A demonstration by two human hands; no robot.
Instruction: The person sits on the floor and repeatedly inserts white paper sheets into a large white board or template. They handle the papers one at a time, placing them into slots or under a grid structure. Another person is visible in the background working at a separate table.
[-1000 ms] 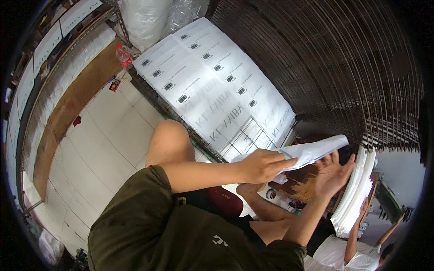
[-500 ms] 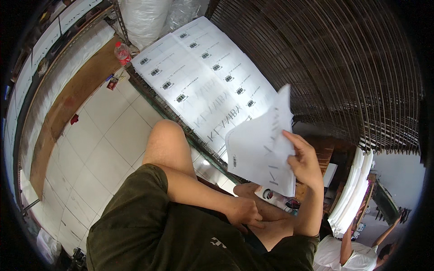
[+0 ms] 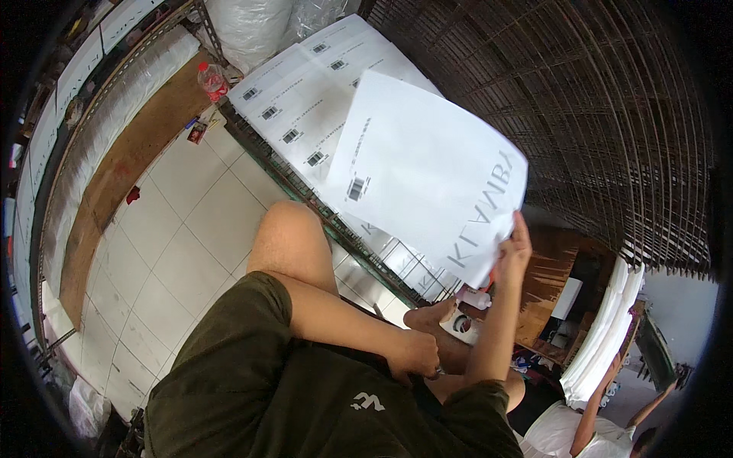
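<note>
My right hand pinches the near right corner of a white printed sheet, with dark lettering along one end and a small black code block at the other. The sheet is held tilted above a wire drying rack, and its far edge overlaps several similar printed sheets laid out there in overlapping rows. My left hand lies low over my lap, near my bare foot, its fingers curled closed. What it holds, if anything, is hidden.
Many raised wire tiers stand on the right. A red-capped bottle is beside the rack's far left corner. A long wooden board edges the tiled floor at left. Another person in a white shirt is at lower right.
The sheet in my right hand has swung from a bent, upright position to a flatter one, spreading left and away over the rack. My left hand has stayed low, its fingers now more curled.
</note>
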